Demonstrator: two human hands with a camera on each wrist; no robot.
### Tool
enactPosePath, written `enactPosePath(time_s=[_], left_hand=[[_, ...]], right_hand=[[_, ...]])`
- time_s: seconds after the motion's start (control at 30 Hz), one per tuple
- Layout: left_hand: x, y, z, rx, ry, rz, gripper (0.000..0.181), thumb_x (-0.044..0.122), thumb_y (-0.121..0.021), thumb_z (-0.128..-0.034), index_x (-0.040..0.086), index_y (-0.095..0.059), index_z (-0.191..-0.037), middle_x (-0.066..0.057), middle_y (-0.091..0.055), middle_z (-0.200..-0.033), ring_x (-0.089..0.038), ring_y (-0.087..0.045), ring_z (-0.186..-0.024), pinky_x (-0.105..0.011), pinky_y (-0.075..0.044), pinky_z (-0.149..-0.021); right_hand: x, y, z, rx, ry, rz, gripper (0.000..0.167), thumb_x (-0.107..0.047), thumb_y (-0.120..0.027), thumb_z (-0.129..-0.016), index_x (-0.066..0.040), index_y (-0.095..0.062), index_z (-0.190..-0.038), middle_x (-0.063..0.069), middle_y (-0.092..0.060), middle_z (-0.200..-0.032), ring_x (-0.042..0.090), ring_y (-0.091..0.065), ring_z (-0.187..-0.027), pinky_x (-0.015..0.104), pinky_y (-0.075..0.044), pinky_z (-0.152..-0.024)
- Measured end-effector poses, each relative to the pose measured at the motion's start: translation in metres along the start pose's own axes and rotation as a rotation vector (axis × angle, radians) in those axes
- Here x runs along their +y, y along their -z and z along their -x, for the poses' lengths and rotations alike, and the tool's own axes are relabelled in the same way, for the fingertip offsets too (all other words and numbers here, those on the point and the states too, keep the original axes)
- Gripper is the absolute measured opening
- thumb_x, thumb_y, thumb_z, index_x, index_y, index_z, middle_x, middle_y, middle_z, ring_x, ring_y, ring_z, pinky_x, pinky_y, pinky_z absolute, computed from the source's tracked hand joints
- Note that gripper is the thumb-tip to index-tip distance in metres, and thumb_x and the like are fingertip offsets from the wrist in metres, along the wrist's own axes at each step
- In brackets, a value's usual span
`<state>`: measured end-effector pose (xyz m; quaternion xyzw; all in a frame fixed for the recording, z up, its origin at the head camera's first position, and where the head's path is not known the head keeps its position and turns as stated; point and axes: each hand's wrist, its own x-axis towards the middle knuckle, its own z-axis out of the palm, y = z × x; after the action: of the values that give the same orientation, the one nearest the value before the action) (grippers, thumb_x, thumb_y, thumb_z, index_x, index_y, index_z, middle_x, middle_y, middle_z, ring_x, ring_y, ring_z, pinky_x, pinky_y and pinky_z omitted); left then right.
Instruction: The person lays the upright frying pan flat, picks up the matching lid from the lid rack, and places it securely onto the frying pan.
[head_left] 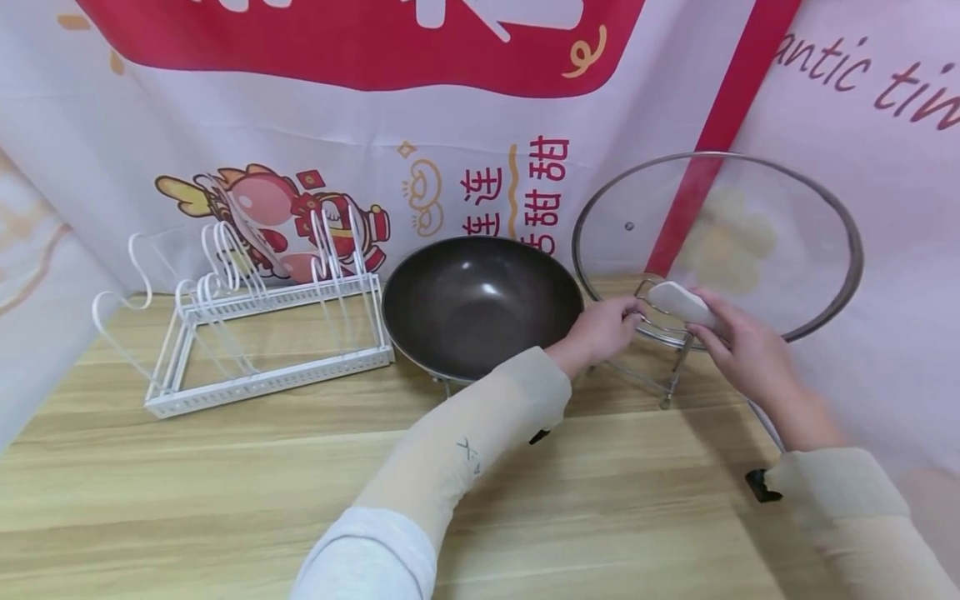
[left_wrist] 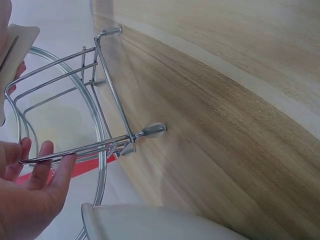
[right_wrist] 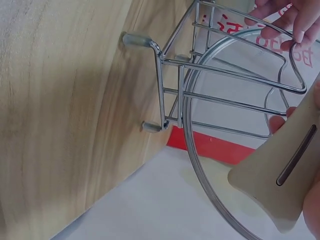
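A large round glass lid (head_left: 787, 242) with a metal rim stands nearly upright in a wire lid rack (head_left: 678, 367) on the right of the table. My right hand (head_left: 757, 358) grips the lid's beige handle (right_wrist: 270, 170), a wide piece with a dark slot. From the left, my left hand (head_left: 603, 333) holds the rack's top wire between thumb and fingers, as the left wrist view shows. In both wrist views the rack's capped feet (left_wrist: 154, 130) meet the wooden surface. The lid's rim passes behind the rack's front wires.
A dark wok (head_left: 480, 308) sits directly left of the rack, close under my left forearm. Farther left is a white rack (head_left: 270, 387) with upright wire dividers. Printed cloth (head_left: 337, 117) hangs behind the wooden table (head_left: 225, 492), close to the lid.
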<state>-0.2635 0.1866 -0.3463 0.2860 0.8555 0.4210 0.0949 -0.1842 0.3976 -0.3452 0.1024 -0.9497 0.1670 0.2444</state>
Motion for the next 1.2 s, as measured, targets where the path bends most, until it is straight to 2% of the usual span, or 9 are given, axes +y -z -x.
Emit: enactPosePath(time_s=[0.13,0.33,0.73,0.97,1.2], left_hand=[[0.0014,-0.0023,-0.0029,0.034,0.034,-0.026,0.023,0.023,-0.051,-0.1091,0.018,-0.070,-0.121,0.006,-0.062,-0.089,-0.009,-0.054,-0.072,-0.021,-0.045,-0.062],[0.0031,-0.0004,-0.0066,0.028,0.064,-0.027,0.021,0.023,-0.054,-0.1083,0.019,-0.073,-0.116,0.005,-0.063,-0.087,-0.010,-0.054,-0.071,-0.022,-0.046,-0.062],[0.0042,0.0002,-0.0102,0.007,0.075,-0.063,0.018,0.021,-0.056,-0.1070,0.017,-0.074,-0.111,0.007,-0.066,-0.095,-0.009,-0.056,-0.084,-0.020,-0.046,-0.071],[0.0034,-0.0015,-0.0080,-0.016,0.094,-0.002,0.019,0.021,-0.056,-0.1073,0.015,-0.074,-0.112,0.006,-0.067,-0.091,-0.010,-0.056,-0.076,-0.021,-0.047,-0.064],[0.0064,0.0011,-0.0078,-0.012,0.092,-0.028,0.020,0.021,-0.056,-0.1074,0.017,-0.074,-0.115,0.007,-0.065,-0.091,-0.009,-0.056,-0.078,-0.021,-0.046,-0.067]], right_hand=[[0.0002,-0.0017,-0.0002,0.022,0.015,0.019,0.052,-0.009,-0.072,-0.096,-0.017,-0.055,-0.144,0.032,-0.066,-0.118,0.054,-0.065,-0.090,0.068,-0.049,-0.065],[0.0010,-0.0044,-0.0020,0.056,0.048,0.039,0.053,-0.006,-0.074,-0.093,-0.016,-0.056,-0.141,0.030,-0.066,-0.120,0.053,-0.066,-0.087,0.066,-0.048,-0.061],[0.0008,-0.0034,-0.0027,0.049,0.058,0.027,0.054,-0.004,-0.075,-0.092,-0.014,-0.056,-0.141,0.031,-0.067,-0.114,0.051,-0.066,-0.085,0.065,-0.048,-0.059],[0.0019,-0.0032,-0.0010,0.042,0.055,0.046,0.052,-0.006,-0.073,-0.093,-0.014,-0.055,-0.141,0.030,-0.068,-0.110,0.048,-0.065,-0.079,0.061,-0.047,-0.054],[0.0028,-0.0013,-0.0040,0.059,0.075,0.058,0.049,-0.007,-0.072,-0.095,-0.013,-0.053,-0.140,0.030,-0.068,-0.106,0.048,-0.063,-0.074,0.062,-0.043,-0.051]])
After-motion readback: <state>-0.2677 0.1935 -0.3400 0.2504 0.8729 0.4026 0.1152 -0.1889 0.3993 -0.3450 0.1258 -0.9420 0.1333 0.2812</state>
